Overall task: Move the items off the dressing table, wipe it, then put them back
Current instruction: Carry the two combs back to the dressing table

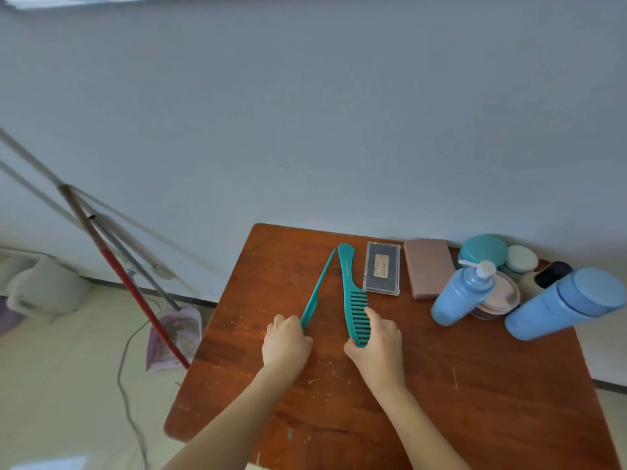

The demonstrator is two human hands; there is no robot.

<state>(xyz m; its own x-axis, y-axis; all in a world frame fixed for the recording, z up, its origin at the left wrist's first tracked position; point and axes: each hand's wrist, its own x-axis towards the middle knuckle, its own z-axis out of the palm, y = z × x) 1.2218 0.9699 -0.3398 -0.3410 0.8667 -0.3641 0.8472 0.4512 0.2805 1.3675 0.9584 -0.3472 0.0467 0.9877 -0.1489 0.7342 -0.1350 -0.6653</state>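
Dressing table (441, 401): a reddish-brown wooden top set against a pale wall (305, 113), its surface marked with light scratches and specks towards the near edge.

Left hand (286, 340): fingers curled round the toothed end of a slim teal tail comb (317, 293), gripping it near the middle of the table.

Tail comb: its pointed tail runs away from the hand towards the wall, leaning right.

Right hand (376, 340): thumb and fingers closed on the toothed end of a teal wide-tooth comb (351, 293), just right of the left hand.

Wide-tooth comb: its handle points towards the wall, its tip near the tail comb's tip. Whether either comb lies flat on the wood or is raised a little cannot be told.

Clear case (381, 273): flat and rectangular with a dark insert and a small label, lying just right of the wide-tooth comb's handle.

Pink box (429, 268): a flat rectangular box beside the clear case, close to the wall.

Right rear corner: a light blue pump bottle (461, 296), a tall blue bottle (563, 303) nearer the table's right edge, a teal-lidded jar (483, 251) behind the pump, a round pink compact (505, 293) between the two bottles, and a small black item (551, 273), too hidden to name.

Floor, left: a red-handled broom (135, 293) leaning on the wall, and a cable (124, 368) trailing across the tiles.
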